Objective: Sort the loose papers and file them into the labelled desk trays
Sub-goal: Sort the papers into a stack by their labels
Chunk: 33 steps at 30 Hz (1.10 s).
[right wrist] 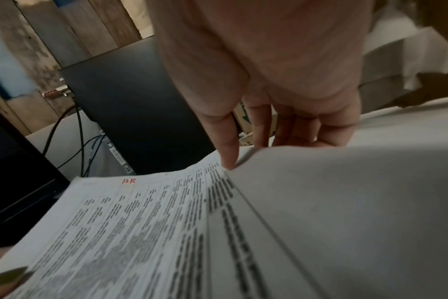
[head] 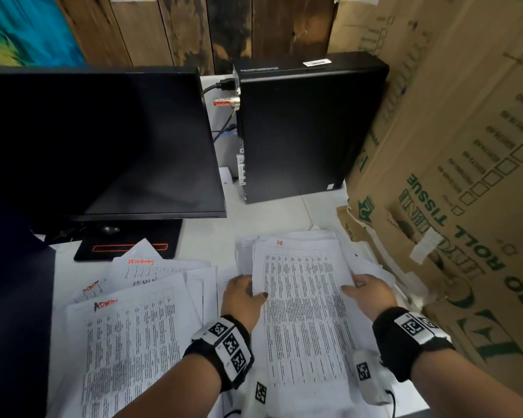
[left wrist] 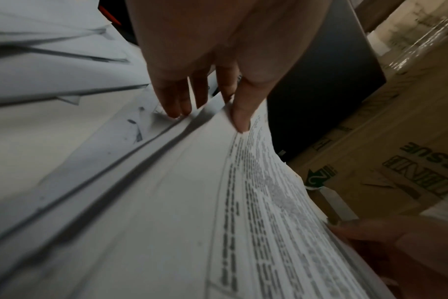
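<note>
A printed table sheet marked "HR" in red (head: 302, 297) is held over a loose heap of papers (head: 323, 236) on the desk. My left hand (head: 254, 292) pinches its left edge, thumb on top and fingers beneath. My right hand (head: 352, 285) pinches the right edge the same way. In the left wrist view the thumb (left wrist: 241, 121) presses on the HR sheet (left wrist: 192, 202). In the right wrist view the thumb (right wrist: 228, 155) lies on the HR sheet (right wrist: 141, 222). To the left lies a pile headed "ADMIN" (head: 127, 342), with another pile with orange writing (head: 139, 263) behind it.
A dark monitor (head: 97, 140) on its stand fills the left and a black computer tower (head: 302, 125) with cables stands behind the papers. Stacked cardboard boxes (head: 450, 176) wall off the right side. Bare white desk (head: 212, 236) shows between the monitor stand and the heap.
</note>
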{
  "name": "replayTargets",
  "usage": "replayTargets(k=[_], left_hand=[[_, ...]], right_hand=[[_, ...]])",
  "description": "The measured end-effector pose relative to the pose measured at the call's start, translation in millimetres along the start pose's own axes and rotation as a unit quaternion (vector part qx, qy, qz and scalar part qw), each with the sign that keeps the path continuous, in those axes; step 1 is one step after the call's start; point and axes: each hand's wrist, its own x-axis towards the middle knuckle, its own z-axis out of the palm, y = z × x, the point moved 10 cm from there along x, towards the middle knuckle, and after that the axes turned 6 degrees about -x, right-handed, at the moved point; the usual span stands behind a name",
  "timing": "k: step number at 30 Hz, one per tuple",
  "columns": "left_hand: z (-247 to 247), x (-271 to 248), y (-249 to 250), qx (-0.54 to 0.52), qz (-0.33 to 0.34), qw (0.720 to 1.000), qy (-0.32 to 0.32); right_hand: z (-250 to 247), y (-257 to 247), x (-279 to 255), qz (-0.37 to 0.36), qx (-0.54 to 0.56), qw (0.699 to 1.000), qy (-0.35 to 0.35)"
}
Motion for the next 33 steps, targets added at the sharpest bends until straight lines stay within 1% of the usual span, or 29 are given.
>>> replayTargets(k=[2,4,6,8,11,14,16,17,18,19,21,23,24,27,29,31,33], left_hand=[[-2.4,2.2,-1.1,0.011,0.003,1.000,0.017],[-1.8,1.7,1.8,-0.033,0.019,0.999,0.021],[3.5,-1.9,8.3,-0.092,0.035,0.995,0.001],[12.8,-4.8,15.0,-0.102,0.052,0.993,-0.036],[29.2,-4.9,17.7,0.013,0.073,0.994,-0.083],[27.7,-0.7,5.9,0.087,0.045,0.992,-0.075],[22.6,2.2,-0.1,0.144,0.019,0.987,-0.074],[21.9,3.4,-1.8,0.153,0.010,0.985,-0.083],[21.9,4.7,-3.2,0.137,0.003,0.986,-0.092],[22.3,5.5,-3.1,0.109,-0.002,0.989,-0.097],[19.7,4.5,1.3,0.050,0.004,0.995,-0.084],[14.2,2.9,5.3,0.016,0.028,0.998,-0.054],[12.9,0.9,10.6,0.025,0.057,0.997,-0.044],[19.4,-8.3,25.2,0.105,0.154,0.981,-0.049],[25.7,-12.4,29.4,0.160,0.196,0.966,-0.056],[28.8,-11.3,26.3,0.214,0.205,0.953,-0.063],[28.1,-7.8,22.7,0.262,0.192,0.944,-0.064]], right_hand=[[4.3,1.4,2.6,0.005,-0.001,1.000,-0.010],[4.7,2.6,3.2,0.007,0.004,1.000,-0.010],[5.0,4.7,4.2,0.008,0.014,1.000,-0.015],[6.1,7.8,6.0,0.010,0.024,0.999,-0.024],[6.2,11.0,7.8,0.016,0.038,0.999,-0.027],[6.9,10.7,6.9,0.016,0.049,0.998,-0.030],[7.5,10.7,6.6,0.011,0.051,0.998,-0.031],[8.1,11.4,6.9,0.010,0.054,0.998,-0.031],[8.4,11.6,6.9,0.009,0.057,0.998,-0.031],[8.6,11.5,6.9,0.007,0.060,0.998,-0.031],[8.8,10.6,6.1,0.006,0.063,0.997,-0.032],[8.1,8.7,4.4,0.006,0.064,0.998,-0.029],[7.6,7.6,3.2,0.006,0.064,0.998,-0.027],[7.0,7.0,2.5,0.007,0.060,0.998,-0.023],[7.0,6.7,2.9,0.004,0.056,0.998,-0.023],[7.5,7.1,3.6,0.005,0.057,0.998,-0.022],[7.1,7.2,3.0,0.005,0.063,0.998,-0.019]])
